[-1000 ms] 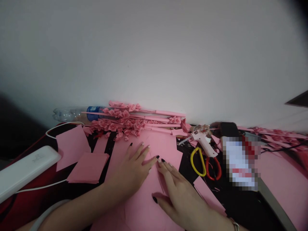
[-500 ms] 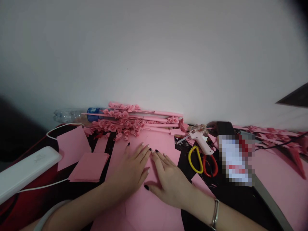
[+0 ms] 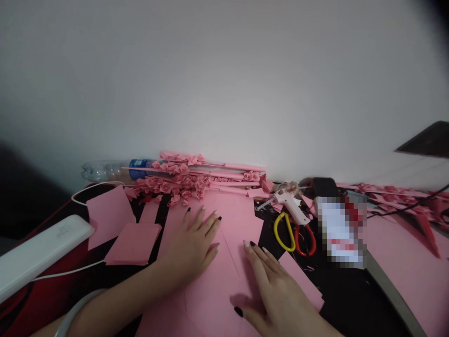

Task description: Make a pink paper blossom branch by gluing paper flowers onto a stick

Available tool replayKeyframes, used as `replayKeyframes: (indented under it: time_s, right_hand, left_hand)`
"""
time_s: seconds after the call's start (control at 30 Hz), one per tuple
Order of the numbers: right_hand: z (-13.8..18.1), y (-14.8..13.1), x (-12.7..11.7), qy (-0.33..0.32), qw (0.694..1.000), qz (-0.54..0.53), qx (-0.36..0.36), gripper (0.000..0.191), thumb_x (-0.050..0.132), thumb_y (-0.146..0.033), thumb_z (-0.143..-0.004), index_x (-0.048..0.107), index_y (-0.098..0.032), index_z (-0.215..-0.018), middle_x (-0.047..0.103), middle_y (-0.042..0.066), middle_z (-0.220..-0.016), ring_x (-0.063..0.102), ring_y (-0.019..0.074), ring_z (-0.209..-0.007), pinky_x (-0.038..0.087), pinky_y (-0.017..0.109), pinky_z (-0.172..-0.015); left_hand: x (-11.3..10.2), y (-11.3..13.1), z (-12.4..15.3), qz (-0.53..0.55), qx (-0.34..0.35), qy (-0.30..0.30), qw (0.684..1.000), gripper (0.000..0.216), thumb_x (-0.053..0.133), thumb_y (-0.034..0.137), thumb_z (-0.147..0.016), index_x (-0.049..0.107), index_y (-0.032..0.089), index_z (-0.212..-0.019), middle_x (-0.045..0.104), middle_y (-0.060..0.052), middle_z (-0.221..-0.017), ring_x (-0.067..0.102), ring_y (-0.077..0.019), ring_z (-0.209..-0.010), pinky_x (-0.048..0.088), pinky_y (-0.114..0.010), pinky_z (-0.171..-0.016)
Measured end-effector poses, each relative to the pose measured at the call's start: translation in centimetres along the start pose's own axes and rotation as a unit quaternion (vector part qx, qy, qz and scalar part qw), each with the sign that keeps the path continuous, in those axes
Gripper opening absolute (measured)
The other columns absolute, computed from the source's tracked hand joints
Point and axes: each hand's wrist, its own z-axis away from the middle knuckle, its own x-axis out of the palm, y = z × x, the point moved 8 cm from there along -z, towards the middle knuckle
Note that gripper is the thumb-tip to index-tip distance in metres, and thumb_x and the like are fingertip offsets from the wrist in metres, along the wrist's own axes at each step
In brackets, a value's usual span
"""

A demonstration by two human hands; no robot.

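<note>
This is a papercraft workspace, with pink sheets (image 3: 213, 299), paper flowers (image 3: 191, 188) and a glue gun (image 3: 294, 208) on a dark tabletop (image 3: 351, 299) beside a wall (image 3: 224, 84).

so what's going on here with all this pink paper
A person's left hand rests spread on a large pink sheet, and the right hand is over its right side, apart from the left. Neither grips anything. Pink paper flowers lie at the sheet's far end, a stack of pink squares to the left, a white glue gun to the right.
</note>
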Motion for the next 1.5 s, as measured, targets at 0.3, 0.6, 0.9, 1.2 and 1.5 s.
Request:
replayKeyframes:
  time_s: [0.3, 0.6, 0.9, 1.2, 1.5]
  right_hand:
    - [-0.3, 2.3, -2.1, 0.003, 0.996, -0.018, 0.086, 0.026, 0.059, -0.016, -0.084, 0.063, -0.015, -0.11, 0.073, 0.015, -0.1, 0.072, 0.0296, -0.09, 0.062, 0.042, -0.074]
    - [-6.1, 0.9, -0.5, 0.023, 0.998, -0.005, -0.058, 0.05, 0.049, -0.014, -0.093, 0.045, -0.008, -0.143, 0.05, 0.017, -0.147, 0.047, 0.0276, -0.136, 0.045, 0.045, -0.11]
    - [-6.8, 1.6, 3.0, -0.019, 0.999, 0.022, -0.022, 0.059, 0.042, -0.015, -0.095, 0.03, -0.008, -0.153, 0.037, 0.016, -0.155, 0.034, 0.0288, -0.144, 0.036, 0.052, -0.115]
    - [-6.5, 1.6, 2.5, 0.002, 1.0, 0.007, 0.01, 0.061, 0.039, -0.01, -0.092, 0.03, -0.003, -0.152, 0.036, 0.02, -0.154, 0.032, 0.0301, -0.144, 0.038, 0.053, -0.114]
    - [-6.0, 0.5, 1.6, 0.046, 0.998, -0.009, -0.049, 0.043, 0.042, -0.014, -0.095, 0.055, -0.004, -0.135, 0.056, 0.018, -0.141, 0.048, 0.0303, -0.135, 0.038, 0.054, -0.115]
  left_hand:
    - [-0.7, -0.3, -0.3, 0.039, 0.0, -0.002, 0.999, 0.052, 0.043, 0.042, -0.097, 0.048, 0.022, -0.145, 0.048, -0.007, -0.15, 0.035, -0.0356, -0.141, 0.023, -0.055, -0.114]
    - [-0.1, -0.5, -0.4, 0.071, -0.002, -0.008, 0.997, 0.054, 0.045, 0.035, -0.094, 0.043, 0.02, -0.146, 0.045, -0.01, -0.153, 0.036, -0.0327, -0.141, 0.022, -0.057, -0.114]
    - [-3.5, -1.9, -0.4, 0.046, -0.128, -0.048, 0.99, 0.024, 0.045, 0.029, -0.092, 0.065, 0.015, -0.09, 0.067, -0.013, -0.098, 0.062, -0.0296, -0.093, 0.046, -0.047, -0.085]
    - [-1.9, -1.4, 0.6, 0.078, -0.181, -0.19, 0.962, 0.028, 0.043, 0.035, -0.093, 0.06, 0.016, -0.081, 0.065, -0.011, -0.087, 0.063, -0.0292, -0.081, 0.043, -0.04, -0.074]
    - [-1.7, -4.0, -0.7, 0.185, -0.199, -0.086, 0.959, 0.02, 0.04, 0.021, -0.093, 0.056, 0.019, -0.081, 0.064, -0.004, -0.078, 0.058, -0.0198, -0.07, 0.038, -0.029, -0.063]
